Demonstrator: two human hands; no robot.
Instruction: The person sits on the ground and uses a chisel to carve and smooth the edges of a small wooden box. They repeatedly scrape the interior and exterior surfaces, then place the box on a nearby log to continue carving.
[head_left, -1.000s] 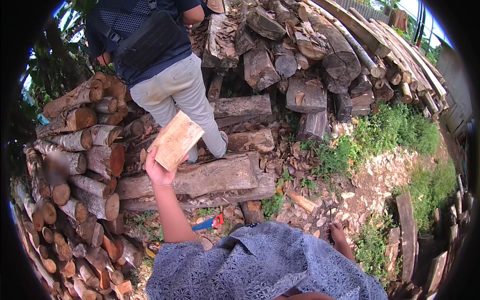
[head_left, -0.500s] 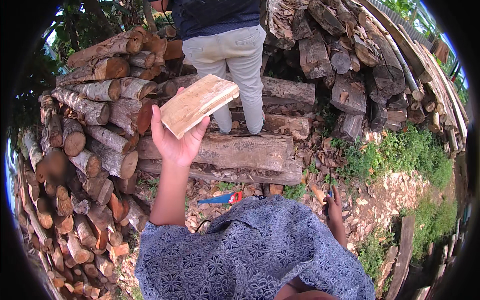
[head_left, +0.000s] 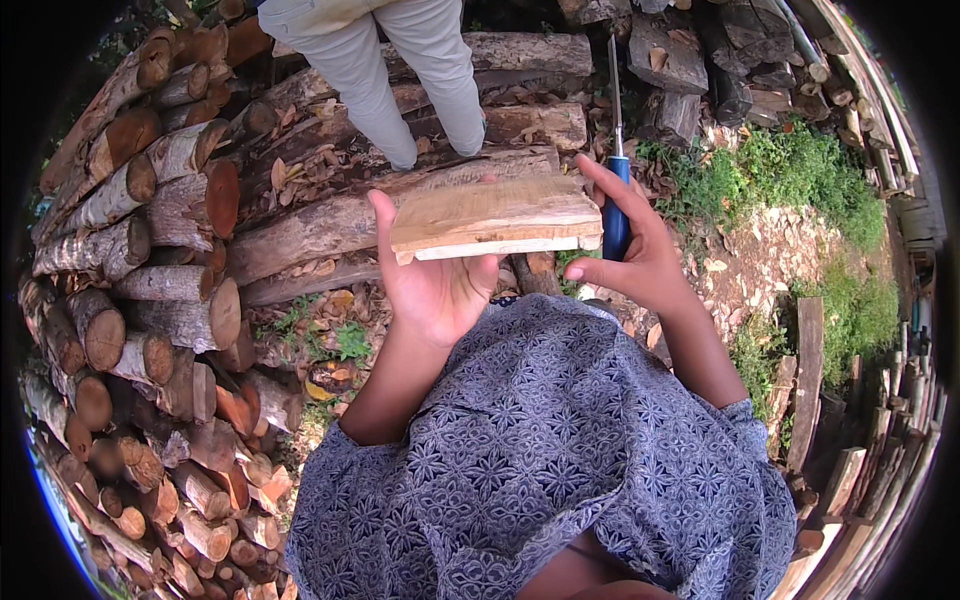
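Here | left hand (head_left: pixel 440 300): wooden block (head_left: pixel 495 212) | right hand (head_left: pixel 645 260): blue-handled tool (head_left: pixel 615 232)

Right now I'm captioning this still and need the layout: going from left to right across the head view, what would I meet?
Stacked logs → wooden block → blue tool handle → green weeds.
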